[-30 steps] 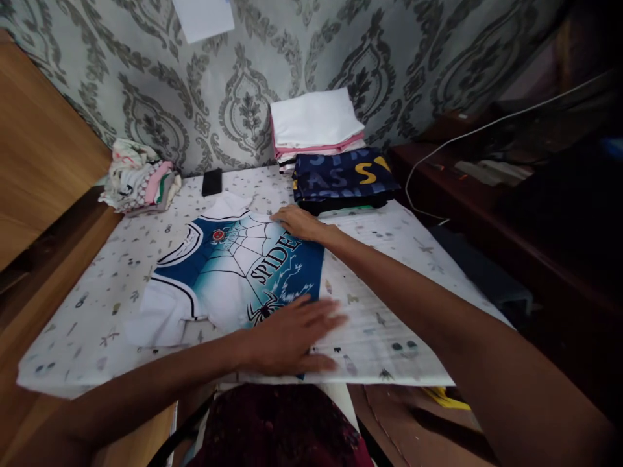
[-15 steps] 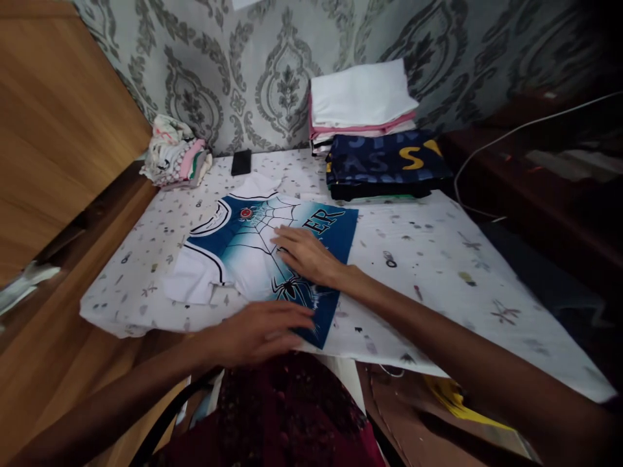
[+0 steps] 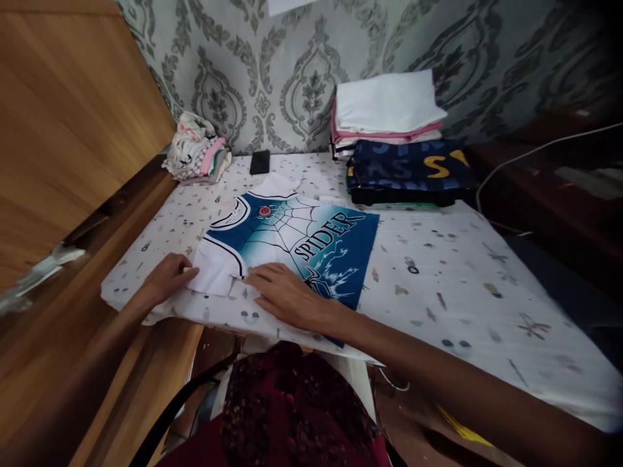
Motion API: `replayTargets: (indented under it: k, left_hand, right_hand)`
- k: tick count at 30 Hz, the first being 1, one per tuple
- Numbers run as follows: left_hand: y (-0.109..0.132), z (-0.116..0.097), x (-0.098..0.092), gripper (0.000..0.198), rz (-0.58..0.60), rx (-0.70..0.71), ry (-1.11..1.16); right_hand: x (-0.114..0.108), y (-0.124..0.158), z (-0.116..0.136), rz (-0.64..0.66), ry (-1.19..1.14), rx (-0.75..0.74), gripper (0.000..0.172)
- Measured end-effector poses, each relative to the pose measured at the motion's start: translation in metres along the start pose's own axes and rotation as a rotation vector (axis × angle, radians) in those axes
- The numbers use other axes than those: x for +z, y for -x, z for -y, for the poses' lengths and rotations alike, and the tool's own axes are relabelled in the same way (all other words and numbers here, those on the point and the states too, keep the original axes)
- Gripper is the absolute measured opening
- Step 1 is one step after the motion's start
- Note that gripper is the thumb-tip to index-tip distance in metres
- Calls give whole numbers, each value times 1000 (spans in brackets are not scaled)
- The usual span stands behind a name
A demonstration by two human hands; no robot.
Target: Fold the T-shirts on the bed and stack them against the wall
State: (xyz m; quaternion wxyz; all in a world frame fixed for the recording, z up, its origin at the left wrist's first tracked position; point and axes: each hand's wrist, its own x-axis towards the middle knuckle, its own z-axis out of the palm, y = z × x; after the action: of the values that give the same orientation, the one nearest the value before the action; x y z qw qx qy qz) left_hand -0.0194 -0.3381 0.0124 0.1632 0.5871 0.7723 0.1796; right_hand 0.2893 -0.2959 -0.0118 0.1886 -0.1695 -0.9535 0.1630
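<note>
A blue and white T-shirt (image 3: 341,227) with a web print and the word SPIDER lies spread face up, its collar to the left. My left hand (image 3: 169,277) is at the near white sleeve (image 3: 214,269), fingers curled and the thumb over the hem, pinching it. On the shirt's near side rests my right hand (image 3: 287,295), palm down with fingers stretched out, by the sleeve's underarm. It covers part of the printed spider and the near side edge.
A patterned white sheet (image 3: 433,279) covers the table. Toward the wall are a phone (image 3: 259,162), a small pile of clothes (image 3: 197,152), a stack of folded garments (image 3: 389,100) and a navy folded garment (image 3: 409,165). A white cable (image 3: 545,146) hangs at the right.
My left hand has moved from the shirt's bottom edge leftward to the near sleeve. My right hand has slid from the middle of the print toward me, uncovering the lettering.
</note>
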Motion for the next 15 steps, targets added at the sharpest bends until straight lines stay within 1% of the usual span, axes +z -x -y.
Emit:
replayTargets:
  k: [2,4,6,8,11,13,15]
  left_hand:
    - [0,-5,0,33,22,-40,254]
    - [1,-13,-2,34,56,-132,535]
    - [2,-20,-6,35,101,-244,773]
    - [5,-25,-10,35,149,-337,935]
    - [10,-25,-13,34,172,-401,1040]
    - [13,-21,-13,38,181,-424,1051]
    - [16,-16,-12,40,199,-446,1044]
  right_hand:
    - [8,-19,3,4,42,0,39]
    - [18,-36,6,5,92,-1,45]
    - [27,-51,9,-11,146,1,45]
    - [33,-61,11,-25,197,15,40]
    - [36,-70,14,20,235,27,29]
    - [36,-72,15,64,210,27,24]
    - [36,-72,15,74,150,42,21]
